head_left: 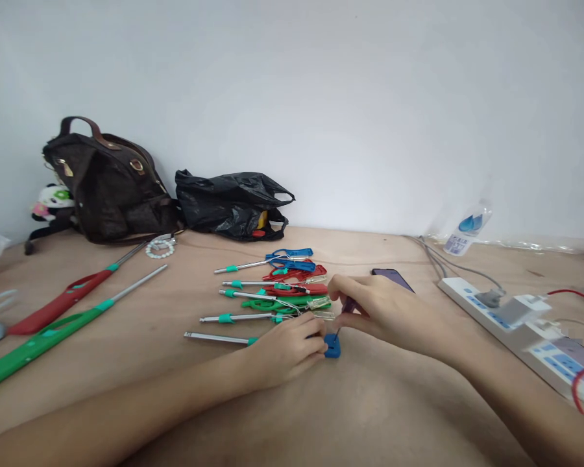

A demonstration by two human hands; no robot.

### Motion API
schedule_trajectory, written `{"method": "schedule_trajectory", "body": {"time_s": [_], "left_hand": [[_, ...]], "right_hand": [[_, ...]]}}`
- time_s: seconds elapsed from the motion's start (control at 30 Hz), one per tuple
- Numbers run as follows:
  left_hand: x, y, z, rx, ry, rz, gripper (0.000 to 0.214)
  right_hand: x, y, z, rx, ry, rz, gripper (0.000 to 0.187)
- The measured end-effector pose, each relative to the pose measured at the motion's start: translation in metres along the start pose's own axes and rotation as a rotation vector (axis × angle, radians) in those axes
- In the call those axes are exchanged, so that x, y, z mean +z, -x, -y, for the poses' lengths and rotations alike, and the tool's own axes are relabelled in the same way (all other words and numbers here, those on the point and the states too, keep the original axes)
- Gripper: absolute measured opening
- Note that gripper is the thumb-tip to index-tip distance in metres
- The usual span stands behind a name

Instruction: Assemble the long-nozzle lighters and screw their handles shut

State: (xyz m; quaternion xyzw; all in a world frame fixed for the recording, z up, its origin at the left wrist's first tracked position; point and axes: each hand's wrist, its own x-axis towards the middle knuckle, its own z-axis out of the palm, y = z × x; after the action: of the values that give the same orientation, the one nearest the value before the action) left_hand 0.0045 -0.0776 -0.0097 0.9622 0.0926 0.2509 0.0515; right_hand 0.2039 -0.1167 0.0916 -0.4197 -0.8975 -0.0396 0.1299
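Note:
In the middle of the table my left hand [288,347] is closed over a blue long-nosed lighter [333,350] that lies flat, covering most of its body. Its metal tube [217,338] sticks out to the left and its blue butt end to the right. My right hand [387,313] pinches a small screwdriver [350,305] with a dark handle. The screwdriver stands tilted, its thin shaft reaching down to the blue end; the tip's exact contact is too small to tell. Just behind my hands lie several opened lighters in blue, red and green [292,303], with tubes and clear inner parts.
A red lighter [63,305] and a green lighter [43,342] lie at left. A backpack [109,188], a black plastic bag [224,204] and a bracelet [159,248] are behind. At right are a phone [393,279], a bottle [468,228] and a power strip [486,318] with cables.

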Motion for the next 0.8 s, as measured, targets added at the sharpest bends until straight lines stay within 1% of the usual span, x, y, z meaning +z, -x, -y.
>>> {"method": "schedule_trajectory", "body": {"time_s": [0.03,0.17,0.27,0.33,0.47,0.5,0.6,0.63,0.73,0.8], "left_hand": [[0.0,0.0,0.0,0.001,-0.007,-0.005,0.022],[0.002,0.001,0.0,0.003,-0.026,-0.031,0.024],[0.002,0.001,0.0,-0.004,-0.019,-0.013,0.023],[0.001,0.0,-0.001,-0.003,-0.011,-0.001,0.022],[0.0,0.0,0.0,0.003,-0.016,-0.006,0.023],[0.0,0.001,0.0,0.003,-0.014,-0.006,0.023],[0.002,0.001,0.002,0.003,-0.005,0.006,0.023],[0.002,0.001,0.002,0.002,-0.004,0.01,0.023],[0.002,0.002,0.002,0.008,-0.013,0.01,0.024],[0.002,0.002,0.002,0.012,-0.021,-0.005,0.025]], "right_hand": [[0.003,-0.002,0.001,-0.018,0.018,0.0,0.003],[0.009,-0.005,0.007,-0.095,0.173,-0.056,0.012],[0.005,-0.003,0.008,-0.123,0.152,-0.038,0.007],[0.003,-0.002,0.005,-0.099,0.164,-0.028,0.008],[0.001,-0.002,0.001,-0.018,0.286,-0.045,0.022],[0.001,-0.002,0.001,-0.025,0.293,-0.046,0.02],[-0.003,0.001,0.001,-0.069,0.267,-0.034,0.005],[-0.005,0.001,0.002,-0.069,0.267,-0.027,0.005],[-0.008,0.002,0.003,-0.032,0.323,-0.002,0.017],[-0.01,0.001,0.005,-0.032,0.345,0.002,0.024]]}}
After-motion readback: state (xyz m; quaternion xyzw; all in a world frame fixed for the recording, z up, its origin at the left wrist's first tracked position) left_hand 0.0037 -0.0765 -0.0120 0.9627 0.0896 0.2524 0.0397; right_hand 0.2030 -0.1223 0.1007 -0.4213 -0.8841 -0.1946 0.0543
